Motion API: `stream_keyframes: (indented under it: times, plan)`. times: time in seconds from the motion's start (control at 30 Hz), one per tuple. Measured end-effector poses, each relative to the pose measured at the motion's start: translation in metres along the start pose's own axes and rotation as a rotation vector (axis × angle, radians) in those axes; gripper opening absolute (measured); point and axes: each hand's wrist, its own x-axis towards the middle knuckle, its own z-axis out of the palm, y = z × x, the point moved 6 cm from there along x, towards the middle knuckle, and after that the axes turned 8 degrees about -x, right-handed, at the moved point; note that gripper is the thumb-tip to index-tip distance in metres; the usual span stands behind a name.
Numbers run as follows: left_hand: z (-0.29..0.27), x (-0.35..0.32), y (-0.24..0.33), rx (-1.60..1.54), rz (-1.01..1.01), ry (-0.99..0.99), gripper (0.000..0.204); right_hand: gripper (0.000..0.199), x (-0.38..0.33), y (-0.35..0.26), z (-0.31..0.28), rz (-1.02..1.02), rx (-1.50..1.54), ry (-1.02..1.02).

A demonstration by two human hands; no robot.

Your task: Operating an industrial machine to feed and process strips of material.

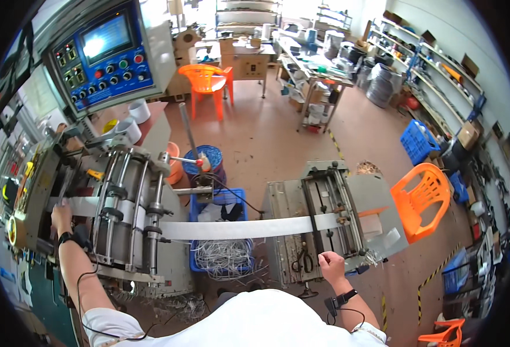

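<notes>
A long white strip [237, 229] runs from the roller machine [133, 202] on my left across a gap to a smaller machine [290, 199] on my right. My left hand [62, 217] is at the strip's far left part, its fingers closed at the near edge; their tips are hard to see. Curled loosely, my right hand [332, 266] hovers by the near side of the smaller machine, with nothing visible in it. Just left of it, a pair of dark-handled scissors [303, 260] lies at that machine's near edge. Both wrists wear black bands with cables.
Between the machines stands a blue crate [192, 254] with shredded white strips [223, 257]. Behind it is a blue-lined bin [208, 159]. A control panel [104, 58] rises at upper left. Orange chairs [423, 199] stand at right and farther back. Shelves line the right wall.
</notes>
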Motion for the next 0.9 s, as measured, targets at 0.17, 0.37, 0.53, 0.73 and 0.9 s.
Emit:
stream_keyframes:
  times: [0.17,0.37,0.53,0.73,0.9]
  plan:
    - [0.05,0.049,-0.038,0.057,0.119,-0.148,0.034,0.022,-0.005,0.035,-0.007,-0.092,-0.252,0.147]
    - [0.08,0.078,-0.065,0.136,0.239,-0.178,0.028,0.027,-0.001,0.035,0.001,-0.067,-0.359,0.249]
    - [0.037,0.022,-0.012,0.123,0.261,-0.055,0.021,0.026,-0.003,0.033,-0.005,-0.02,-0.368,0.286]
    - [0.057,0.065,-0.05,0.064,0.284,0.039,0.02,0.024,0.0,0.037,0.002,-0.026,-0.395,0.293]
    - [0.061,0.06,-0.038,-0.045,0.431,0.003,0.018,0.024,-0.001,0.034,-0.001,-0.007,-0.387,0.316]
